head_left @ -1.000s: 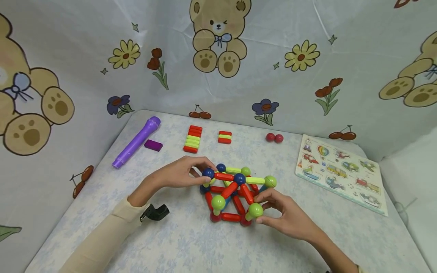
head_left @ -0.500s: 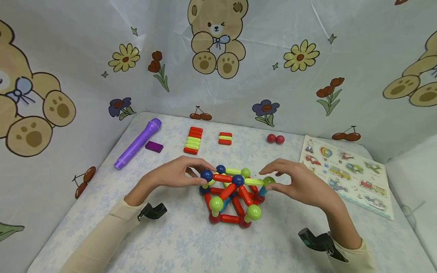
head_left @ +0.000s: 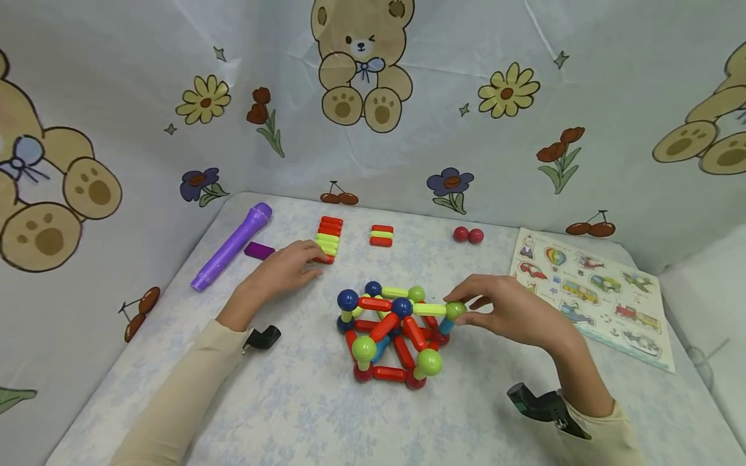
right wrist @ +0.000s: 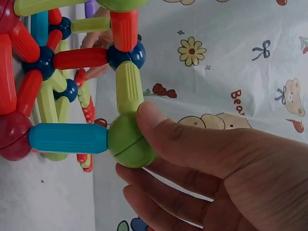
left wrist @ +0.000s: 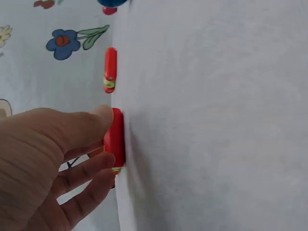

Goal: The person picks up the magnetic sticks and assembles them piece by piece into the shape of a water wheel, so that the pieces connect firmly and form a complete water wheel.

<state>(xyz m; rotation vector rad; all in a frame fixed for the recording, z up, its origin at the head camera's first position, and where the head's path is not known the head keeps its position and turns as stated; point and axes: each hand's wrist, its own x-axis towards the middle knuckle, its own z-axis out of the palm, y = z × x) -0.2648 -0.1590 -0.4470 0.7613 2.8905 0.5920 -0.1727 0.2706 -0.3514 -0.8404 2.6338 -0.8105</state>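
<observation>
A frame of magnetic rods and balls (head_left: 381, 373) stands on the table, in red, blue, green and yellow-green. My right hand (head_left: 513, 317) pinches a green ball (right wrist: 130, 139) at its right upper corner, thumb on one side and fingers on the other. A blue rod (right wrist: 70, 138) and a yellow-green rod (right wrist: 129, 86) join that ball. My left hand (head_left: 285, 268) is off the frame, at the near end of a column of red and yellow-green rods (head_left: 328, 239). Its fingertips overlap the nearest red rod (left wrist: 115, 139), while the thumb stands apart from the fingers.
Behind the frame lie a short stack of rods (head_left: 381, 235) and two dark red balls (head_left: 461, 234). A purple tube (head_left: 230, 249) and a purple block (head_left: 259, 250) are at the left. A picture puzzle board (head_left: 594, 298) lies at the right, before the printed cloth wall (head_left: 373, 162).
My right hand has gone from the front green ball to the right corner one. My left hand has left the blue ball and moved back and left to the rod column.
</observation>
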